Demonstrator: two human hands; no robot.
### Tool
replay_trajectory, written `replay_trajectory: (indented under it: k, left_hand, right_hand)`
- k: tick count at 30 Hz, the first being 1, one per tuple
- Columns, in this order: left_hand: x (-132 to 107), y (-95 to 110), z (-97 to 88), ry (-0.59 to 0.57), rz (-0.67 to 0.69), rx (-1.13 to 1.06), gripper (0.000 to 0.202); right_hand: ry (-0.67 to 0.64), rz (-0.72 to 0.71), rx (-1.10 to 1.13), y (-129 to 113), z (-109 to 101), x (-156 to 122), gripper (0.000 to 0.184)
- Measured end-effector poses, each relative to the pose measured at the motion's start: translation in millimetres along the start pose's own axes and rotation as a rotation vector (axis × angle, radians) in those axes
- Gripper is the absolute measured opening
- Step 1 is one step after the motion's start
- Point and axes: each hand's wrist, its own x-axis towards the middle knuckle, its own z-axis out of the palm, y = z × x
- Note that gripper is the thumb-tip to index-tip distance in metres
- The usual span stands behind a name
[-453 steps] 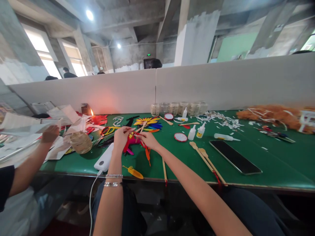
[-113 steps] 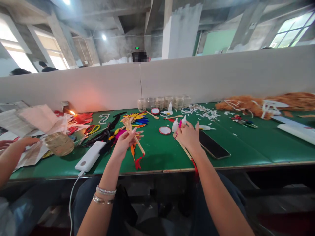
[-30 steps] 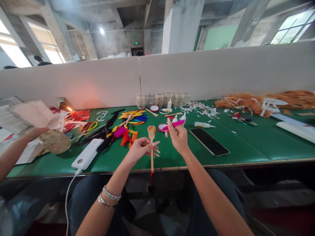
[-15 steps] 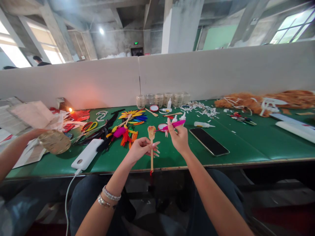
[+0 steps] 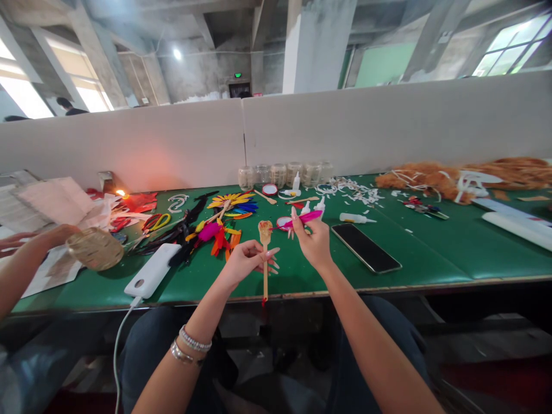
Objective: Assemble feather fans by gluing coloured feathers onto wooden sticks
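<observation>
My left hand [image 5: 245,263] is closed around the handle of a small wooden spoon [image 5: 265,261], held upright over the table's front edge. The spoon's head has shiny brownish patches, and a bit of red hangs from its lower end. Between the thumb and fingers of my right hand [image 5: 314,240] is a magenta feather [image 5: 309,217]. Its thin quill end points left and meets the spoon's head, or lies right beside it. Behind that hand lies a round red-rimmed lid [image 5: 283,223], partly hidden by the feather. Colourful feathers [image 5: 222,238] lie left of the spoon.
A phone [image 5: 365,247] lies to the right, a white power bank [image 5: 153,270] with a cable to the left. Glue bottles [image 5: 357,218] and glass jars [image 5: 278,174] stand or lie farther back. Scissors [image 5: 156,222] and a small flame [image 5: 121,192] are at left, near another person's hand [image 5: 60,234] at a jar.
The feather and my right hand have shifted very slightly left. My left hand keeps its hold on the spoon. At far left, more of another person's hand shows.
</observation>
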Motion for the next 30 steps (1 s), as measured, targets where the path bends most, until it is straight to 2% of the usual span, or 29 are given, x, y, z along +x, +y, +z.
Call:
replay_trajectory:
  k: [3,8,19,24,30]
  left_hand:
    - [0,-1,-0.2,-0.007,0.005,0.008,0.042]
    - [0,-1,1.3,-0.004,0.007,0.022,0.042]
    - [1,-1,1.8,-0.01,0.015,0.062,0.038]
    - [1,-2,2.0,-0.01,0.035,0.073,0.038]
    - [2,-5,1.0,-0.006,0.068,0.106,0.037]
  right_hand:
    - [-0.038,0.041,0.101,0,-1,0,0.04]
    - [-0.284,0.145,0.359,-5,2,-2,0.04]
    - [-0.326,0.182,0.342,-9,1,0,0.038]
    - [-0.341,0.162,0.267,-2,0,0,0.04]
    - [-0.323,0.137,0.199,-8,-3,2,0.042]
